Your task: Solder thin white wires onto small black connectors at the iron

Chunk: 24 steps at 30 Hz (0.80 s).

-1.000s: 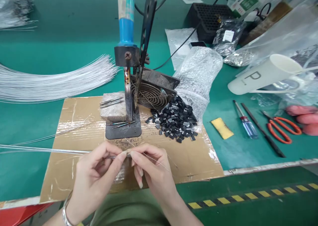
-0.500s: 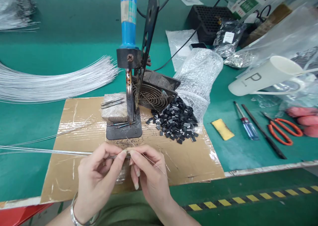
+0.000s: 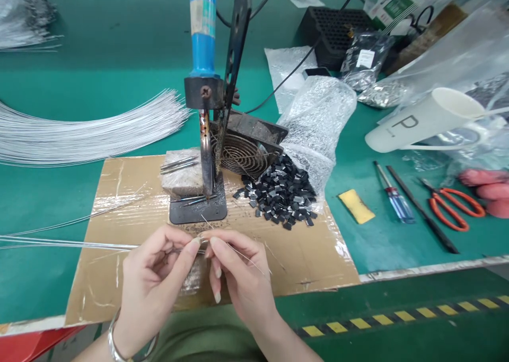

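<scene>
My left hand [image 3: 159, 280] is closed in a pinch around a few thin silvery wires [image 3: 87, 244] that run in from the left edge. Fingertip to fingertip with it, my right hand [image 3: 243, 277] pinches at the wires' ends. A finer loose wire [image 3: 248, 259] slants across the right fingers. The exact spot between the fingertips is mostly covered. Just beyond both hands, a blue-handled soldering iron [image 3: 203, 52] points downward in a black stand, its tip over a small black base plate [image 3: 199, 212].
Cardboard [image 3: 310, 264] lies beneath the hands. Behind are a small fan [image 3: 242, 154], a heap of black pieces [image 3: 282, 195] and a white wire bundle [image 3: 91, 131]. Rightward lie a yellow sponge [image 3: 357, 206], a screwdriver [image 3: 397, 200], orange-handled scissors [image 3: 449, 205] and a mug [image 3: 425, 121].
Both hands keep their pinch at nearly the same place. My left hand has shifted very slightly left, and a small gap shows between the fingertips.
</scene>
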Tool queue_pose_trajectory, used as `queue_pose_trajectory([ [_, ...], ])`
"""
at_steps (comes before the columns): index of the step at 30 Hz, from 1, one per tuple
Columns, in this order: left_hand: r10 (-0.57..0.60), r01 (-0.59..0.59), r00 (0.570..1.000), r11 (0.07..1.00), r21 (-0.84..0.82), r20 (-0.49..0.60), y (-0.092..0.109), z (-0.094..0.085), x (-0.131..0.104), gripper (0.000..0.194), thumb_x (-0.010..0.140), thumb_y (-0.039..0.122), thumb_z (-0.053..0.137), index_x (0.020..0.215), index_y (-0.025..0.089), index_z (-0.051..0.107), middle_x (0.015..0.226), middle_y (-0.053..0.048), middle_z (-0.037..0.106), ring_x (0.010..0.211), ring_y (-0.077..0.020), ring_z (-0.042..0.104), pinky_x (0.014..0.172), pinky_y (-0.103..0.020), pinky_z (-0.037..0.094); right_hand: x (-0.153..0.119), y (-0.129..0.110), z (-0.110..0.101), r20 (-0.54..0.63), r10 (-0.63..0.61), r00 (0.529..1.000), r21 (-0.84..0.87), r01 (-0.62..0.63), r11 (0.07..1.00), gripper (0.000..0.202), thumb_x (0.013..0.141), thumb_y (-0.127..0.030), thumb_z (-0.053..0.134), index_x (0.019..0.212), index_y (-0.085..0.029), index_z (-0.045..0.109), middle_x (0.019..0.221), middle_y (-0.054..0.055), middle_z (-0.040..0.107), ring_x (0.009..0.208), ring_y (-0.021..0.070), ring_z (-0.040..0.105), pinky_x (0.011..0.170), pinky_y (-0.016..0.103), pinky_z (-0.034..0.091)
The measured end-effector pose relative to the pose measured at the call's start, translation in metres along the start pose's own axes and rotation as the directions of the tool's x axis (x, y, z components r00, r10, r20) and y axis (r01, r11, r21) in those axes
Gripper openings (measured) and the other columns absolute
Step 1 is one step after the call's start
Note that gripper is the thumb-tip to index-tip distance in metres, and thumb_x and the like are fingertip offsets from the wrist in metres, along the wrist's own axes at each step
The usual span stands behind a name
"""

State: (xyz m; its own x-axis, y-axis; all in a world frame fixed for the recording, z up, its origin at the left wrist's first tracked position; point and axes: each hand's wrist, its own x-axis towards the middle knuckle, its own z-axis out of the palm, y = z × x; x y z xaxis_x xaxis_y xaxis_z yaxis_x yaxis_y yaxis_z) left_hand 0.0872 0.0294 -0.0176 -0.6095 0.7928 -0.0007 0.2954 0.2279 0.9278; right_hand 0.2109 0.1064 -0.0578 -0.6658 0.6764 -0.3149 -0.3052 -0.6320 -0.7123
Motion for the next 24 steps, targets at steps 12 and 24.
queue_pose_trajectory([
  [12,0.004,-0.004,0.999,1.0,-0.018,-0.038,-0.002,0.007,-0.003,0.011,0.095,0.017,0.07,0.085,0.022,0.071,0.07,0.005,0.072,0.054,-0.0063,0.061,0.052,-0.01,0.049,0.003,0.003,0.006,-0.033,0.009,0.999,0.071,-0.007,0.997,0.018,0.09,-0.039,0.084,0.089,-0.021,0.085,0.063,-0.003,0.068,0.036,0.0044,0.052,0.037,0.016,0.04],
  [24,0.025,-0.025,0.998,1.0,-0.001,-0.052,-0.001,0.008,-0.004,0.011,0.094,0.017,0.07,0.084,0.022,0.07,0.07,0.005,0.072,0.055,-0.007,0.063,0.053,-0.01,0.05,0.003,0.002,0.009,-0.045,0.028,0.999,0.121,-0.023,0.992,0.021,0.086,-0.04,0.087,0.081,-0.02,0.083,0.053,-0.005,0.063,0.032,0.0044,0.05,0.035,0.015,0.038],
])
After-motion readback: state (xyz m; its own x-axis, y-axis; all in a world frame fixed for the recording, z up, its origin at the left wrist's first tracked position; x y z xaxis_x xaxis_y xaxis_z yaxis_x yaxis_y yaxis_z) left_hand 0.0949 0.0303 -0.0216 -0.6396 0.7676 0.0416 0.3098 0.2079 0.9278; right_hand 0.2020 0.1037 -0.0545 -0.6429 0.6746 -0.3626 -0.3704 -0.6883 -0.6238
